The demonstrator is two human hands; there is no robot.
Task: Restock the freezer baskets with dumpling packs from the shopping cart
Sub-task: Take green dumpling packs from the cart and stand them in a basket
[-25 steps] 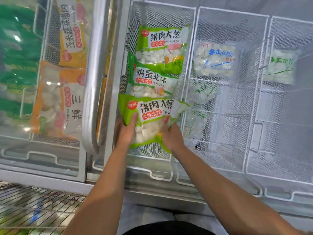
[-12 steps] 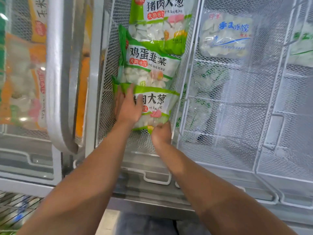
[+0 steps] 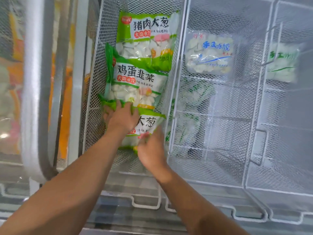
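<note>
Three green-and-white dumpling packs lie in a row in a white mesh freezer basket [image 3: 94, 78]. The far pack [image 3: 147, 39] and the middle pack [image 3: 135, 85] overlap. The nearest pack [image 3: 149, 123] lies at the basket's near end, partly under the middle one. My left hand [image 3: 121, 116] rests flat on the nearest pack's upper left part, fingers spread over its top edge. My right hand [image 3: 151, 150] is at the pack's lower right corner; its fingers are blurred and hidden behind the hand.
The basket to the right [image 3: 243, 150] holds a clear blue-print dumpling pack [image 3: 209, 53]. A further basket on the far right has a clear green-print pack [image 3: 282, 63]. A closed glass lid with a grey handle bar [image 3: 36, 82] covers orange packs on the left.
The nearest pack has been lowered from my hands into the basket's near end. My left hand moved onto its top edge, my right hand to its lower right corner. The camera leaned closer.
</note>
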